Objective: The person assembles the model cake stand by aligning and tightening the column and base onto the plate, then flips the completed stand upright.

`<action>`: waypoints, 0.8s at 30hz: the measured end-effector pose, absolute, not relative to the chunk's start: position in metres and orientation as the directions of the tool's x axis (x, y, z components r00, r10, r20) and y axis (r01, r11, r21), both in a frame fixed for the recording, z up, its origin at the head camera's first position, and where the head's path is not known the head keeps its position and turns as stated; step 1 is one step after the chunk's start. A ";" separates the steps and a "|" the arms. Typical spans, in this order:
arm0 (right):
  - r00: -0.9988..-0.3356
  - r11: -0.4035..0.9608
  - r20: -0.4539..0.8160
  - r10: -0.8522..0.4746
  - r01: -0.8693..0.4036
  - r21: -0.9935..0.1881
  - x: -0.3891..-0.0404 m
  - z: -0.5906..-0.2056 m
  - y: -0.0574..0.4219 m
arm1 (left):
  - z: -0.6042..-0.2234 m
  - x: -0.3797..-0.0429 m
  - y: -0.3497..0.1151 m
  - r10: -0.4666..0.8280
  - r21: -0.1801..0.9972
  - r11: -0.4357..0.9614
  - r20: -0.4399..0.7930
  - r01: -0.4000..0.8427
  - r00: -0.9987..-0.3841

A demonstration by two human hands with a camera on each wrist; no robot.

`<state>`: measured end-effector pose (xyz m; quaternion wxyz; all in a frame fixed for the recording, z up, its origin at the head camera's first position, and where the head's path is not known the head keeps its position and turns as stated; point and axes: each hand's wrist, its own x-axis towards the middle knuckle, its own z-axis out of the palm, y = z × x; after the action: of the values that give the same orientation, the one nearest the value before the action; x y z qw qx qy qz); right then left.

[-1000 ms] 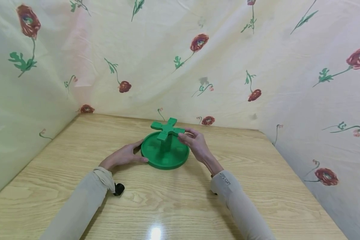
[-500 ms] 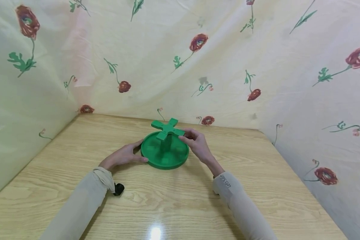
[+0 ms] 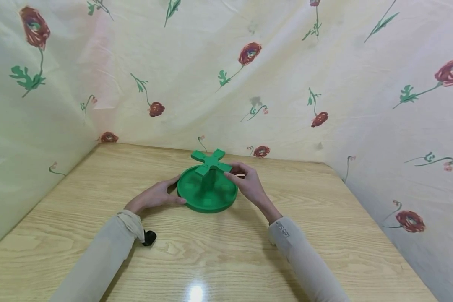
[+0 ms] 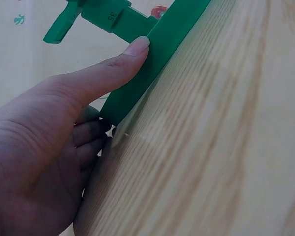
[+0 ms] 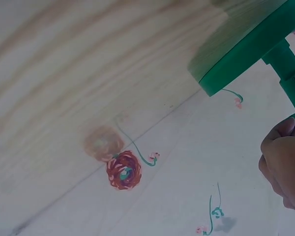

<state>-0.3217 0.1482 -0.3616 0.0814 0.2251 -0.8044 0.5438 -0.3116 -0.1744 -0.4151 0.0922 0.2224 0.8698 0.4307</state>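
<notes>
A green stand sits on the wooden table, made of a round dish-like base (image 3: pixel 207 204), an upright post (image 3: pixel 208 182) and a four-armed cross piece (image 3: pixel 211 161) on top. My left hand (image 3: pixel 156 196) grips the base's left rim; in the left wrist view its thumb (image 4: pixel 132 51) lies against the rim's side, the other fingers further round. My right hand (image 3: pixel 249 180) pinches the end of the cross's right arm between thumb and fingers. In the right wrist view that hand (image 5: pixel 285 152) holds the green piece at the frame's edge, where most of the cross is cut off.
The wooden table (image 3: pixel 219 256) runs back to a flower-printed cloth (image 3: pixel 196 75) that hangs behind and on both sides. A small black object (image 3: pixel 149 238) shows beside the left cuff. Light glares on the front of the tabletop.
The cross piece has turned slightly clockwise as seen from above, its right arm coming a little nearer. My right hand has shifted slightly with it. The left hand stays at the base rim.
</notes>
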 end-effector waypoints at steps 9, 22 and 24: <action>-0.866 0.320 0.430 -0.256 -0.495 -0.808 -0.316 -0.362 0.145 | -0.413 -0.310 -0.175 0.466 0.793 0.527 0.031 0.306 -0.884; -0.836 0.326 0.490 -0.247 -0.548 -0.771 -0.312 -0.365 0.139 | -0.414 -0.310 -0.175 0.468 0.798 0.519 0.036 0.307 -0.883; -0.835 0.329 0.494 -0.240 -0.549 -0.768 -0.311 -0.366 0.138 | -0.414 -0.310 -0.175 0.466 0.796 0.522 0.034 0.306 -0.884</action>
<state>-0.3111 0.1384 -0.3660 0.1473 0.2462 -0.8018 0.5242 -0.3097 -0.1750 -0.4138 0.0921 0.2225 0.8674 0.4355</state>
